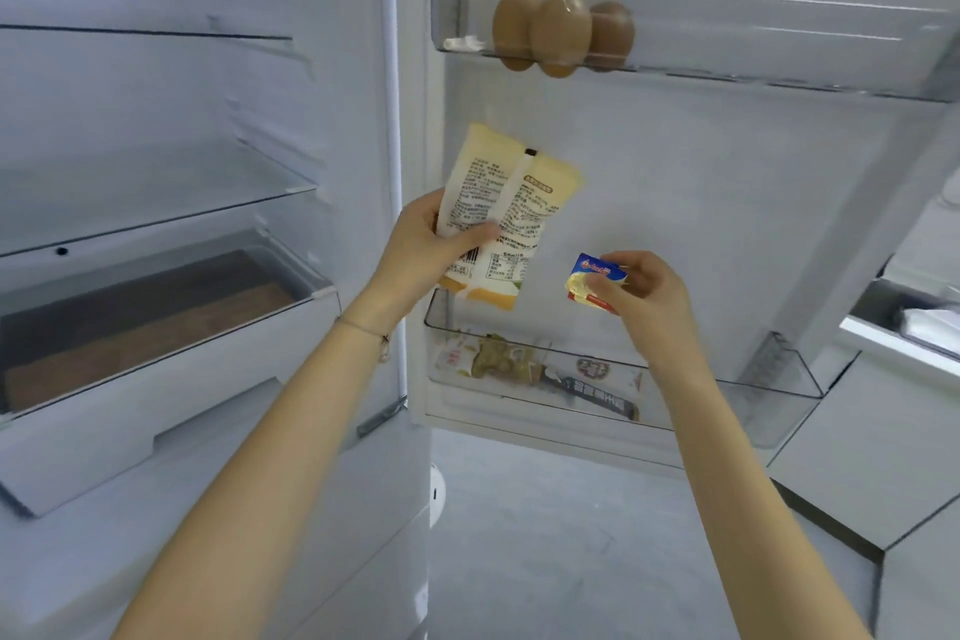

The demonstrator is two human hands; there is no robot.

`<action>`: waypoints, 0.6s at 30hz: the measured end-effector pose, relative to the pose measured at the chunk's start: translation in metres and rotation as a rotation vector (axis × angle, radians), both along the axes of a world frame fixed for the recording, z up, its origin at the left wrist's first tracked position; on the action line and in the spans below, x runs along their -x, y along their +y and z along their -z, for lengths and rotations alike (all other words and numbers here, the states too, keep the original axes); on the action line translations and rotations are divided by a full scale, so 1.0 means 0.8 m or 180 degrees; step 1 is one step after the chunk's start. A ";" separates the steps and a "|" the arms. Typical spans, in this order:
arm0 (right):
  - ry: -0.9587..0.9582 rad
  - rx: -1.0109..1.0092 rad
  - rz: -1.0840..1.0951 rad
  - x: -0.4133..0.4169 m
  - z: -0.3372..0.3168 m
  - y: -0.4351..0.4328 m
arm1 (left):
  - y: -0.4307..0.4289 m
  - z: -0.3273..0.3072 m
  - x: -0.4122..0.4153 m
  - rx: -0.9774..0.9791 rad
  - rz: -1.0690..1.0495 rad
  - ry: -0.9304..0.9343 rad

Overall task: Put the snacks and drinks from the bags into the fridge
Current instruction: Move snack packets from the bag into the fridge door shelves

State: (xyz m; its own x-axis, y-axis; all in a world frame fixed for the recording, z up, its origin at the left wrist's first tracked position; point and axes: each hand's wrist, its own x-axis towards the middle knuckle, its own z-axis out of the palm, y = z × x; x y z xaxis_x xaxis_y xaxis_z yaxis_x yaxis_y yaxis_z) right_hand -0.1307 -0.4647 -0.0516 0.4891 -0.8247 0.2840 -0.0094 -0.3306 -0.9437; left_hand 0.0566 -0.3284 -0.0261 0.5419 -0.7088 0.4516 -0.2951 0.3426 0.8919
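Note:
The fridge stands open, its door (727, 172) swung out to the right. My left hand (426, 244) grips a pale yellow snack packet (511, 203) with printed text, held upright in front of the door. My right hand (641, 283) pinches a small blue, yellow and red butter pack (589, 276) just above the lower door bin (769, 379). That clear bin holds several flat snack packets (540, 372) lying at its left end.
The upper door bin (779, 42) carries three brown eggs (561, 31). Inside the fridge are glass shelves (156, 203) and a clear drawer (156, 322). A white counter (904, 327) stands at the far right, grey floor below.

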 end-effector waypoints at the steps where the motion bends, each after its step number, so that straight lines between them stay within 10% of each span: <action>1: 0.0106 0.0025 -0.0004 0.005 0.001 -0.004 | -0.007 0.000 -0.002 -0.0158 0.0045 -0.0230; 6: 0.0883 0.0081 -0.0118 0.026 0.003 -0.021 | -0.036 0.003 -0.008 -0.1586 0.0412 -0.1497; 18: 0.1673 0.0212 -0.0488 0.053 0.000 -0.042 | -0.076 0.015 -0.010 -0.3120 0.0786 -0.2380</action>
